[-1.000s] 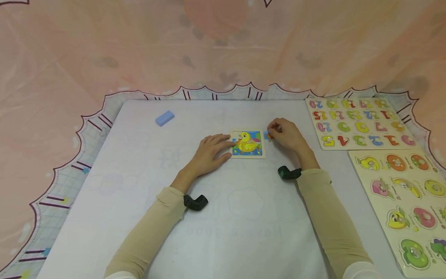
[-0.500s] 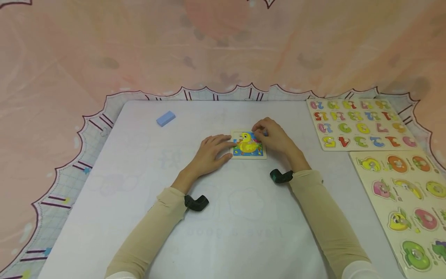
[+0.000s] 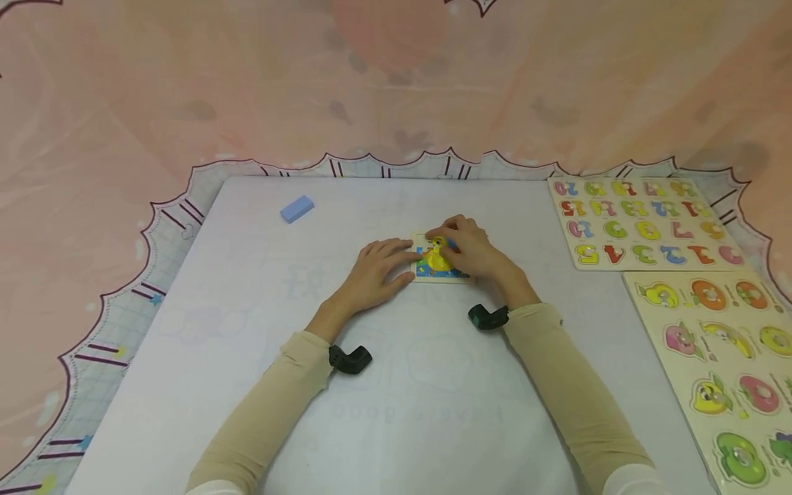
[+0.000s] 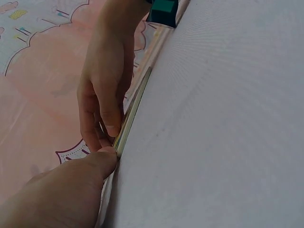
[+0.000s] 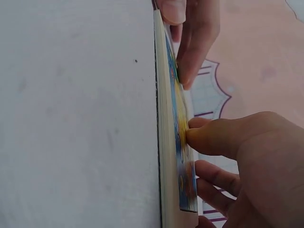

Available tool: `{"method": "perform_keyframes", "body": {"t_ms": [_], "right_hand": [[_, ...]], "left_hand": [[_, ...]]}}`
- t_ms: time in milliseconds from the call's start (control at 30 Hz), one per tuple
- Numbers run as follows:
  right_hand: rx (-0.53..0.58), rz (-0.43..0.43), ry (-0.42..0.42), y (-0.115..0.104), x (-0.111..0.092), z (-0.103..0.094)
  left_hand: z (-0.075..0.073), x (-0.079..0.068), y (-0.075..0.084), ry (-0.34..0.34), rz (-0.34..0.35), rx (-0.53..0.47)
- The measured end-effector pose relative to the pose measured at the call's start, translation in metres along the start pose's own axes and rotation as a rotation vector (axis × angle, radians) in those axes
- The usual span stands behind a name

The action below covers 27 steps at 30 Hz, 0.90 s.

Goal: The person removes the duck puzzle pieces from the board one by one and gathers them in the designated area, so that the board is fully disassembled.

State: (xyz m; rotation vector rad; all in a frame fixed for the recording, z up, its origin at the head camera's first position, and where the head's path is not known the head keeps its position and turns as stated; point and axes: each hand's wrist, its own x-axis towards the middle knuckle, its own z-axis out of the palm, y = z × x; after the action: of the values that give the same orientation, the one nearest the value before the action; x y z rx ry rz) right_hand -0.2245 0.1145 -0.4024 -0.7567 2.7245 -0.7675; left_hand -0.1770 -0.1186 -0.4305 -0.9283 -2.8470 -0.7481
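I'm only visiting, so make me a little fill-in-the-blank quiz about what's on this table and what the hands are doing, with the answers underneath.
1. The left hand touches the ____ side of the puzzle.
2. The duck, partly covered by the right hand, is coloured ____.
3. The small block is coloured ____.
4. The board nearer the person shows fruit, while the farther board shows ____.

Missing words: left; yellow; blue; numbers.

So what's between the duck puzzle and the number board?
Head view: the right hand, partly over the duck puzzle, then bare white tabletop to the number board.
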Motion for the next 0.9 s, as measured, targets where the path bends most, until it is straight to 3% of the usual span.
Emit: {"method": "perform_keyframes", "body": {"t_ms": [167,300,467,567,733,900], "right_hand": [[0.006,0.009,0.001,-0.003,-0.001,0.001],[0.014,0.0,-0.002,-0.004,-0.002,0.0],[0.023,-0.019,0.002,-0.005,-0.003,-0.001],[0.034,-0.031,0.016,-0.006,-0.003,-0.001],[0.088,-0.07,0.069,-0.004,-0.003,-0.002],[0.211,-0.1,0.121,0.001,-0.004,-0.002]], "left_hand": [[-0.001,0.0,0.002,-0.006,-0.007,0.02],[-0.002,0.001,0.013,-0.019,0.023,0.086],[-0.003,0.005,0.037,-0.124,0.119,0.139],[-0.001,0.006,0.044,-0.165,0.13,0.159],[0.003,0.007,0.044,-0.141,0.113,0.138],[0.006,0.006,0.041,-0.134,0.105,0.092]]}}
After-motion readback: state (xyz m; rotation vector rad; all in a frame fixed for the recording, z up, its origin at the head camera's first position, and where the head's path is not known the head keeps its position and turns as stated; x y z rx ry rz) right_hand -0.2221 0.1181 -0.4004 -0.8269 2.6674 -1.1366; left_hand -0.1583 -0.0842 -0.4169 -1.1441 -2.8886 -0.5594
